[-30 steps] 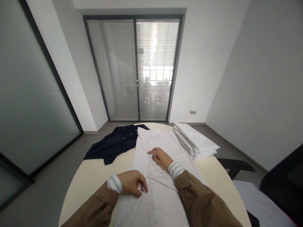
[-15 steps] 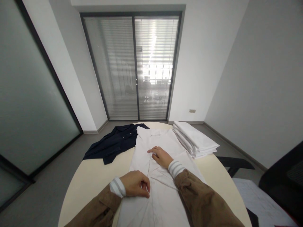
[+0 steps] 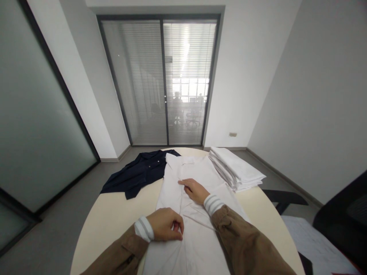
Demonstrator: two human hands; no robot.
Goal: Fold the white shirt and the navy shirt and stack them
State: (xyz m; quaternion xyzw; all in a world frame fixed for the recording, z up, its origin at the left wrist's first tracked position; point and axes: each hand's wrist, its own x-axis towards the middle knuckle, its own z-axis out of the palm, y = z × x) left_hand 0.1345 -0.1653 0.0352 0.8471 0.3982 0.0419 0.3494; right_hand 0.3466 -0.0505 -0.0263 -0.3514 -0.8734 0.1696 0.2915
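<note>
A long white garment (image 3: 197,236) lies lengthwise on the round cream table (image 3: 106,217), its sides folded in and a seam running down the middle. On its near part, my left hand (image 3: 168,225) is closed, thumb and fingertips pinching the cloth beside that seam. Farther up, my right hand (image 3: 195,190) rests on the garment with fingers stretched out and pointing left. Creases fan out in the fabric below the right wrist. Both forearms wear brown sleeves with striped cuffs.
A dark navy shirt (image 3: 137,172) lies at the table's far left. At the far right sits a stack of folded white cloth (image 3: 236,168). A black chair (image 3: 344,217) stands beyond the table's right edge. Glass doors with blinds (image 3: 163,84) are behind the table.
My left hand has shifted slightly to the right with its pinch on the cloth. The fingers of my right hand lie a little flatter; its place is nearly the same.
</note>
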